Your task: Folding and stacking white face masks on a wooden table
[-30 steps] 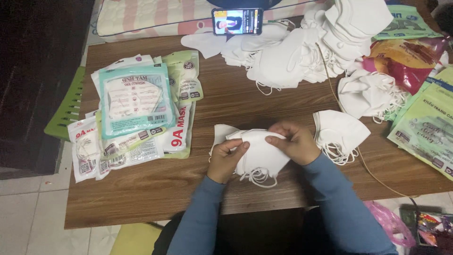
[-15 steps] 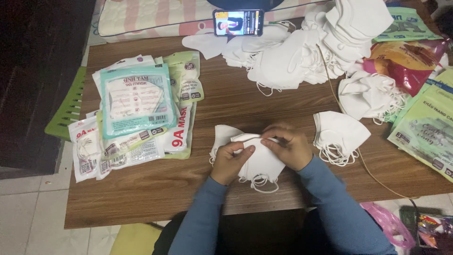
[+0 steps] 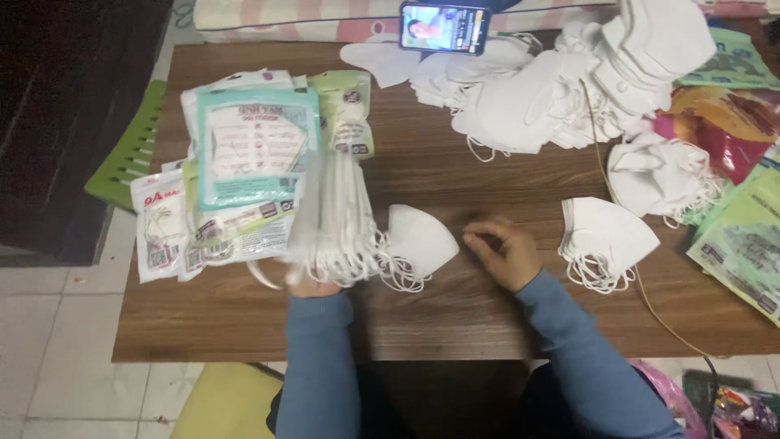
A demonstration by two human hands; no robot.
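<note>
The left hand [image 3: 313,284] is clamped on a stack of white masks [image 3: 333,219], held on edge and blurred, so that the hand itself is mostly hidden behind it; ear loops hang from the stack's lower edge. Just right of the stack, and touching it, one folded mask [image 3: 422,237] lies flat on the wooden table [image 3: 455,313]. The right hand [image 3: 500,250] rests on the table just beside that mask, apart from it, its fingers loosely curled and holding nothing that can be made out. The two hands are well apart, with the single mask between them. Further right lies a small pile of masks [image 3: 609,236], near the right hand but not touching it. Left of the held stack sits a heap of packets [image 3: 244,162] in white and green wrappers. At the far edge of the table a big mound of loose masks [image 3: 569,81] spreads out, with a phone [image 3: 444,27] propped at its left end, screen lit. Green and red bags [image 3: 731,122] lie along the right edge.
</note>
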